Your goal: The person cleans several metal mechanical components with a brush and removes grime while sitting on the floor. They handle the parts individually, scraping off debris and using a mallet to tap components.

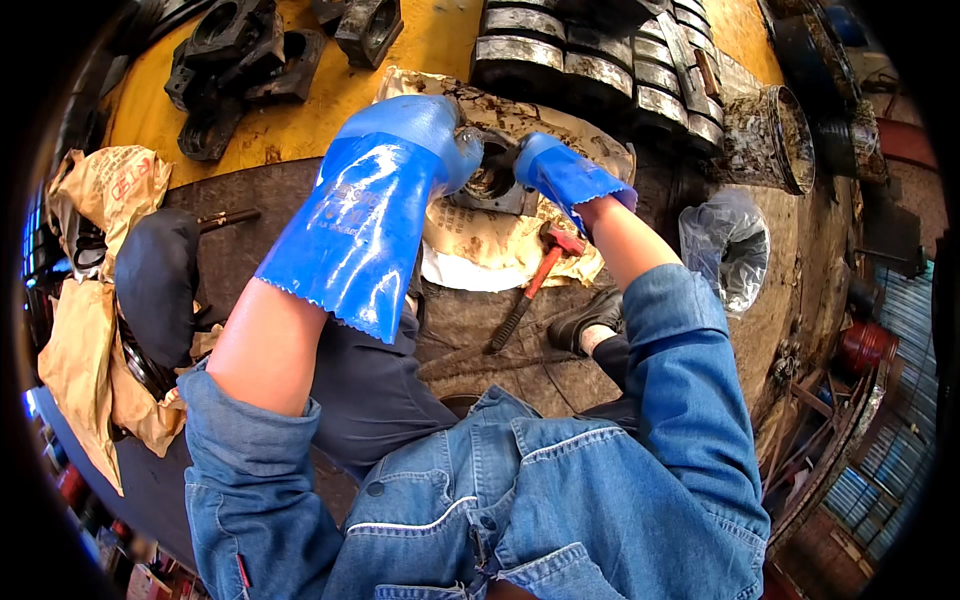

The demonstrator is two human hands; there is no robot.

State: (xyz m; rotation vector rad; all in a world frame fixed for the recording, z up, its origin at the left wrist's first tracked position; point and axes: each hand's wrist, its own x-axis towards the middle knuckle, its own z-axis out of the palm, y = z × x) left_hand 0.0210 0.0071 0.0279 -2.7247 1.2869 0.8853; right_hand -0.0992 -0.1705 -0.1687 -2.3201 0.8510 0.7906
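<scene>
Both my hands wear blue rubber gloves with long cuffs. Between them, a dark, greasy metal block with a round bore (512, 200) rests on stained brown paper (465, 250). My left hand (425, 130) curls its fingers at the block's left and far side. At the upper right edge of the bore, my right hand (545, 160) is closed against the block; its fingertips are partly hidden. A hammer with a red head and a dark grip (543, 278) lies on the near right edge of the paper, handle pointing toward me.
Several similar dark blocks (225, 60) are heaped on the yellow surface (300, 125) at the far left. Rows of round metal parts (520, 55) stand at the back. To the right are a grimy can (765, 140) and a clear plastic bag (725, 245). Torn paper sacks (85, 340) lie left.
</scene>
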